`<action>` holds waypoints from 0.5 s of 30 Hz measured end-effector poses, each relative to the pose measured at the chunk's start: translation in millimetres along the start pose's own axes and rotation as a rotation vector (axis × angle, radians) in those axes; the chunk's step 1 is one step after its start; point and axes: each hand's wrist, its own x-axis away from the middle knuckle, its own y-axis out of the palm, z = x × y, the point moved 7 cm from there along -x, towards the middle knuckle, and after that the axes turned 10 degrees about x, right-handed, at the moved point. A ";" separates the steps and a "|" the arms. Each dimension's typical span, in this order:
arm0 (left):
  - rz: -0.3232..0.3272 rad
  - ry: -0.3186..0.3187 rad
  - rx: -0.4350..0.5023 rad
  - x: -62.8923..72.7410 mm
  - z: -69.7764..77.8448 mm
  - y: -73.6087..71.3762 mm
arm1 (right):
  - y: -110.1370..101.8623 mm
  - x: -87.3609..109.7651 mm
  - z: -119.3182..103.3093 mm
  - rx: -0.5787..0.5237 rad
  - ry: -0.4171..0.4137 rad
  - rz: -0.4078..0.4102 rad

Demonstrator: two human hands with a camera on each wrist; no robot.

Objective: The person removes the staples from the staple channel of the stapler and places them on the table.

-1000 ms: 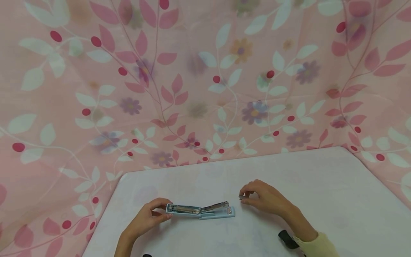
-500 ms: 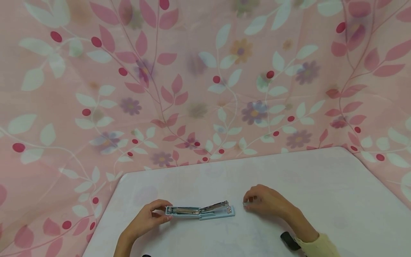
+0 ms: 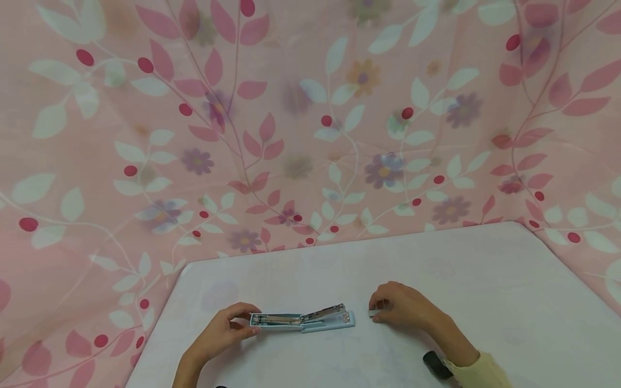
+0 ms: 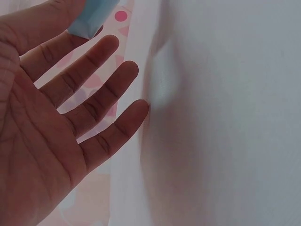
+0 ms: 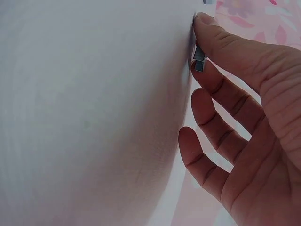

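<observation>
A light-blue stapler point(image 3: 330, 325) lies opened out flat on the white table, its metal magazine point(image 3: 322, 311) tilted up toward the right. My left hand point(image 3: 225, 328) pinches the stapler's left end between thumb and index finger. In the left wrist view only a blue corner point(image 4: 91, 23) of it shows, and the other fingers are spread loosely. To the right of the stapler and apart from it, my right hand point(image 3: 407, 307) holds a short strip of staples point(image 5: 200, 56) between thumb and index finger, close to the tabletop. A small piece appears split off at the strip's lower end.
The white table point(image 3: 339, 269) has its far edge against a pink floral cloth point(image 3: 301, 134). A black object point(image 3: 436, 365) lies beside the right forearm, near the yellow sleeve point(image 3: 480, 372). Another dark item is cut off at the bottom edge.
My right hand has moved down and slightly right, nearer the tabletop, with the staples still pinched. The left hand and the stapler have hardly moved.
</observation>
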 end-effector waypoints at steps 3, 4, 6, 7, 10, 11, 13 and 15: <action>0.004 0.005 -0.007 -0.4 -0.9 0.2 | 0.1 -0.1 0.3 0.003 -0.002 0.002; 0.004 0.009 -0.008 -0.3 -0.4 0.6 | 0.0 0.0 0.5 0.003 -0.001 0.003; 0.003 0.015 -0.009 -0.3 0.2 0.9 | 0.5 0.0 0.6 0.001 -0.002 0.001; 0.004 0.015 -0.009 -0.2 0.6 1.0 | 0.7 -0.1 0.6 0.001 -0.003 0.001; 0.006 0.015 -0.006 -0.4 0.9 0.7 | 0.5 -0.4 0.0 0.003 -0.002 -0.002; 0.006 0.018 -0.004 -0.6 1.1 0.5 | 0.2 -0.5 -0.4 0.005 -0.003 -0.002; 0.005 0.027 -0.003 -0.8 1.5 0.3 | -0.6 -0.8 -1.2 0.010 -0.004 0.000; 0.002 0.032 -0.001 -0.8 2.2 0.1 | -1.7 -1.0 -2.4 0.015 -0.006 0.001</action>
